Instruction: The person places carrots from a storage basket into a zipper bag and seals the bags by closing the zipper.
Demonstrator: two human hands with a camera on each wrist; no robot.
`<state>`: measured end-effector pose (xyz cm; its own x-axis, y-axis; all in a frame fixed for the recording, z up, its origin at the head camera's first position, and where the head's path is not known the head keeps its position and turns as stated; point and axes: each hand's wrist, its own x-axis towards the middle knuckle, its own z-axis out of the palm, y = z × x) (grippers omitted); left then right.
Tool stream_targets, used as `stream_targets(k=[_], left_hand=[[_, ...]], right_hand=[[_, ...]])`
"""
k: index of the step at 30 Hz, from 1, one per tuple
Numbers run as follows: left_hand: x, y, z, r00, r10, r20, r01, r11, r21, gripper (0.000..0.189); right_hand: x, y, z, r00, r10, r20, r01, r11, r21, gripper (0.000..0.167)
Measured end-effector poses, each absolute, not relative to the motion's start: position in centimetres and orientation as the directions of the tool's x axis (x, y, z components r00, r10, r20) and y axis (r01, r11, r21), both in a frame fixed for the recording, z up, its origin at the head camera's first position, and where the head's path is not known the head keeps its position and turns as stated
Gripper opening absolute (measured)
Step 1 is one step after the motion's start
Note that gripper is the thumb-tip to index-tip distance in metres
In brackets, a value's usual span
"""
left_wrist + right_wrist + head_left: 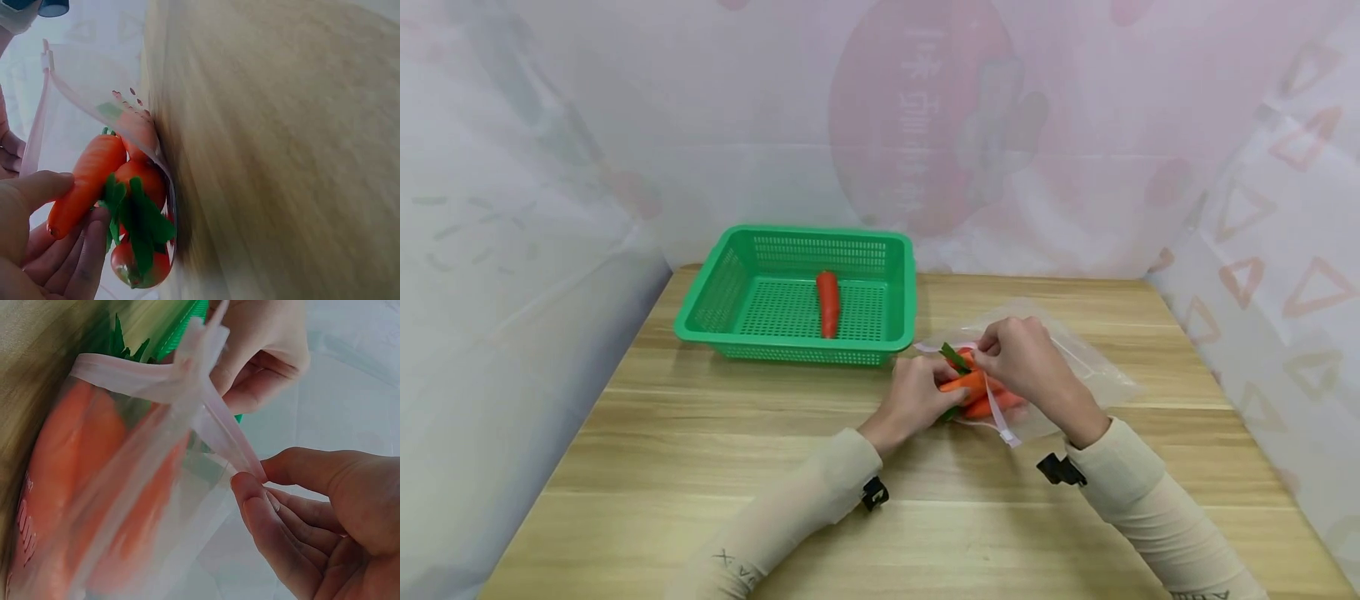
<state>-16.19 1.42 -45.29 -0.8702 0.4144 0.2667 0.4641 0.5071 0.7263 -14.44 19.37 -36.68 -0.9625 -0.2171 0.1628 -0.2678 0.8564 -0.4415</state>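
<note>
My left hand (917,393) pinches an orange carrot (89,181) between thumb and fingers at the mouth of a clear zip bag (1093,367). Several other carrots with green tops lie inside the bag, and their orange bodies (81,437) show through the plastic in the right wrist view. With thumb and fingertips my right hand (1028,362) pinches the bag's pinkish zip edge (234,437) and holds the mouth apart. A slider (1006,435) sits at the near end of that edge. The held carrot's far end is inside the opening.
A green plastic basket (805,343) stands at the back left of the wooden table (715,467), with one red-orange carrot (828,304) lying in it. Its right front corner is close to the bag and my left hand. Printed cloth walls (760,108) enclose the back and sides.
</note>
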Motion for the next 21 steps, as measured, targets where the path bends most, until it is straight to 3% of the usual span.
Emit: stream_targets(k=[11,21], left_hand=[[-15.9,3.7,-45.3,-0.844,0.456,0.283,0.506,0.497,0.705,0.013],[-15.2,1.4,-44.6,-0.819,0.505,0.274,0.521,0.450,0.725,0.024]], right_hand=[[-14.5,19.2,-36.9,-0.966,-0.208,0.156,-0.257,0.848,-0.464,0.010],[-14.5,19.5,-36.8,-0.967,-0.202,0.158,-0.252,0.861,-0.441,0.011]])
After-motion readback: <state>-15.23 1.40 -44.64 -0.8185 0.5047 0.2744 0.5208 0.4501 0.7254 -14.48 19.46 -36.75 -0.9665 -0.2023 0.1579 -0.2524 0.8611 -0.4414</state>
